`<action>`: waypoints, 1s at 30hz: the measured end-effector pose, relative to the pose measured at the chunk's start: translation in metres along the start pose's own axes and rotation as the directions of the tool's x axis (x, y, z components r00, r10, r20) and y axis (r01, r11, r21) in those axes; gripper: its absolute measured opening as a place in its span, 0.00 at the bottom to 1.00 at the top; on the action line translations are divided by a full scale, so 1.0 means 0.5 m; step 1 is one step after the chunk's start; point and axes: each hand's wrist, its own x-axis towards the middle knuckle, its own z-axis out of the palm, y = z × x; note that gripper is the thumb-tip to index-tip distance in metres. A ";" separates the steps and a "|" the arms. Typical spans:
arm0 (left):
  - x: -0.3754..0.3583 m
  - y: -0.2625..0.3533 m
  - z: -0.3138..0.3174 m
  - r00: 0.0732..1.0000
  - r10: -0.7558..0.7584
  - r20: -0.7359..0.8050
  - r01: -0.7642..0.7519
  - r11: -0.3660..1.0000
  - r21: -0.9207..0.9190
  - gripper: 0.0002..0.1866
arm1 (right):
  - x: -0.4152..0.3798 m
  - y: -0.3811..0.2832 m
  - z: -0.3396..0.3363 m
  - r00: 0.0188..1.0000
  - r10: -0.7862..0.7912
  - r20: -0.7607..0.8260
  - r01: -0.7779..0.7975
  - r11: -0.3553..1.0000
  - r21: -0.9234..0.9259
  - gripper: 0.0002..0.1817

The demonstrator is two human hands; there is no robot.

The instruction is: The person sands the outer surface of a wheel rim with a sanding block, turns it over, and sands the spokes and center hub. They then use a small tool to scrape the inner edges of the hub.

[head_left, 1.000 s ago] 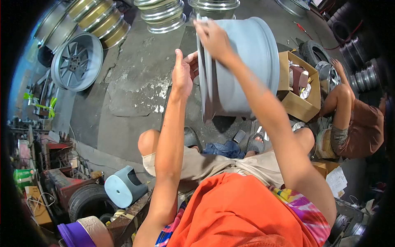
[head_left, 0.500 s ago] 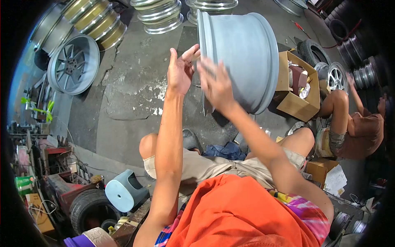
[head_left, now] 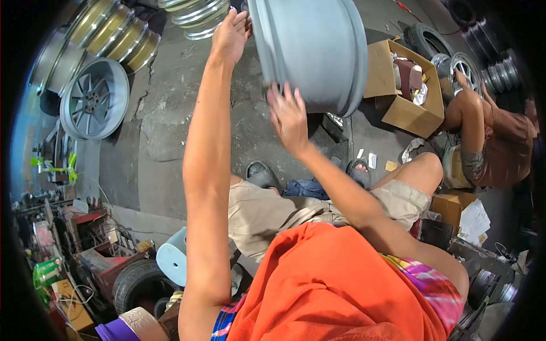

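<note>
A large grey wheel rim (head_left: 313,51) stands upright in front of me, its top cut off by the view's edge. Beside its upper left edge is my left hand (head_left: 230,38), fingers stretched upward and apart from the thumb; whether they touch the metal is hard to tell. My right hand (head_left: 290,118) is at the rim's lower left edge, its fingers spread, slightly blurred, and apparently touching the lip. Neither hand is wrapped round anything. What supports the rim underneath is not visible.
On the right, an open cardboard box (head_left: 414,111) holds mixed items, and a seated person (head_left: 500,139) handles another wheel (head_left: 465,74). A spoked wheel (head_left: 94,99) leans at left. Near my left elbow are a light blue stool (head_left: 172,257) and a tyre (head_left: 139,287).
My view has shifted, and the rim now appears higher and slightly left. My left hand has moved up along its edge; my right hand has moved down to the lower edge.
</note>
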 end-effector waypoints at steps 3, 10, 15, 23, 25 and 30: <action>-0.001 -0.005 0.040 0.994 0.098 -0.055 -0.078 0.956 0.282 0.29 | -0.155 0.010 -0.002 0.962 0.125 0.243 -0.119 0.992 -0.041 0.21; -0.053 -0.057 0.067 0.905 0.423 -0.048 -0.076 0.272 0.959 0.24 | -0.379 0.169 0.004 0.539 0.485 0.688 -0.458 0.855 -0.244 0.19; -0.087 -0.085 0.115 0.820 0.551 -0.155 0.078 0.162 0.984 0.23 | -0.455 0.273 -0.009 0.149 0.425 0.893 -0.425 0.843 -0.330 0.21; -0.016 -0.032 0.008 0.864 0.503 0.022 -0.049 0.040 0.998 0.28 | -0.463 0.447 -0.079 0.136 0.649 0.748 -0.560 0.673 -0.483 0.25; 0.024 -0.030 -0.012 0.835 0.539 0.105 -0.122 -0.005 0.993 0.29 | -0.477 0.468 -0.096 0.139 0.640 0.756 -0.609 0.657 -0.445 0.25; 0.161 -0.023 -0.125 0.967 0.237 0.091 -0.184 0.408 0.894 0.31 | -0.495 0.418 -0.118 -0.206 0.716 0.667 -0.960 -0.279 0.004 0.24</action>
